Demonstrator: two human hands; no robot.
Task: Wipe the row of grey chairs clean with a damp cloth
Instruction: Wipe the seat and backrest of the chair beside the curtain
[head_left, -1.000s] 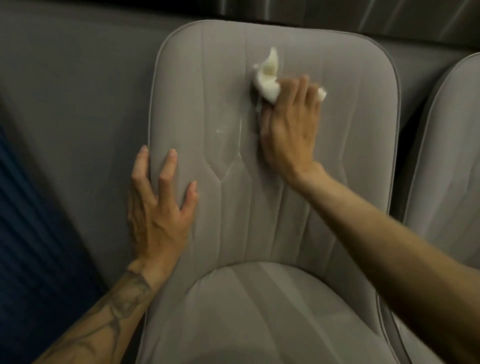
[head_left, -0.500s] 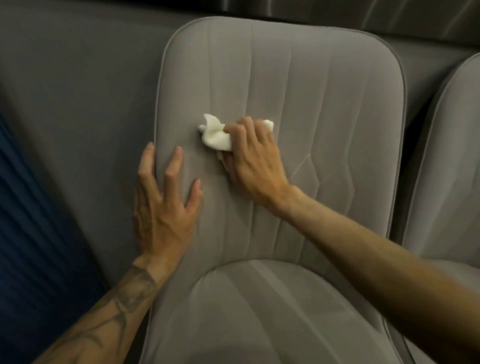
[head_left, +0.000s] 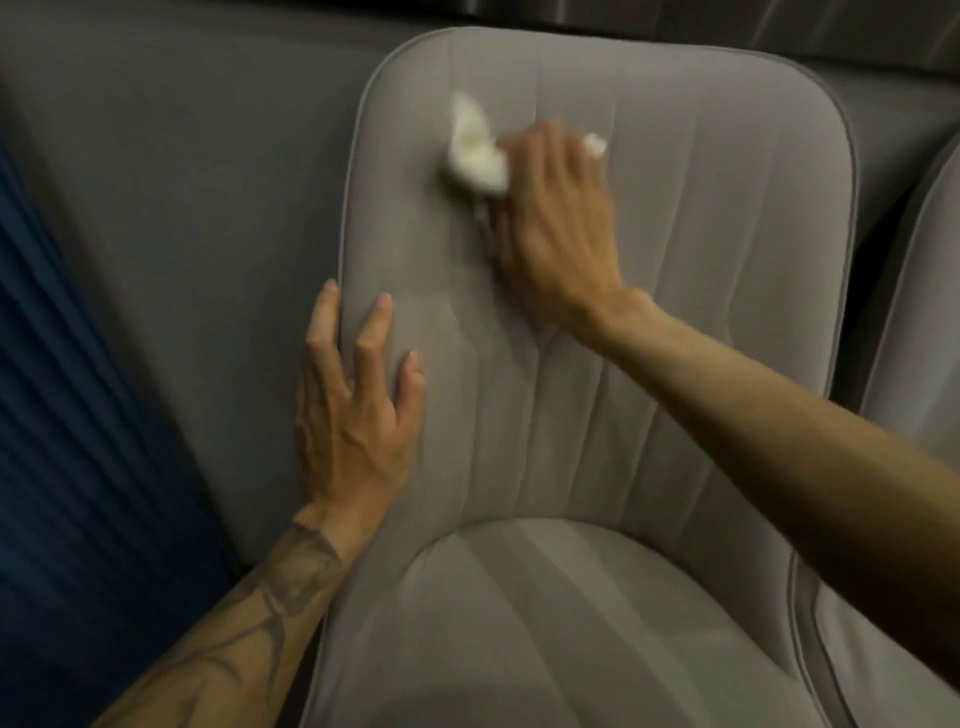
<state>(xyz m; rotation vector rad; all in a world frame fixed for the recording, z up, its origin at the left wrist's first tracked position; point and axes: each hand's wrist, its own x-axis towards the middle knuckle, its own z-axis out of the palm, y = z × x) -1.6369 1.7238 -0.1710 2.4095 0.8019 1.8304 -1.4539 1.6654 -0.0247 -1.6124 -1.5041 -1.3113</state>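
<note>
Grey ribbed chair, white cloth, blue pleated curtain, tattooed forearm.

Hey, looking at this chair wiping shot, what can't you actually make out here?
All in the head view:
- The white cloth and right hand are motion-blurred; the grip and the cloth's dampness are unreadable.
- The backrest patch under that hand and cloth is covered.
- The neighbouring chair is cut off by the right edge, so the rest of the row is out of sight.
- The left hand hides the near chair's left edge.
- Dim light makes stains impossible to judge.
</note>
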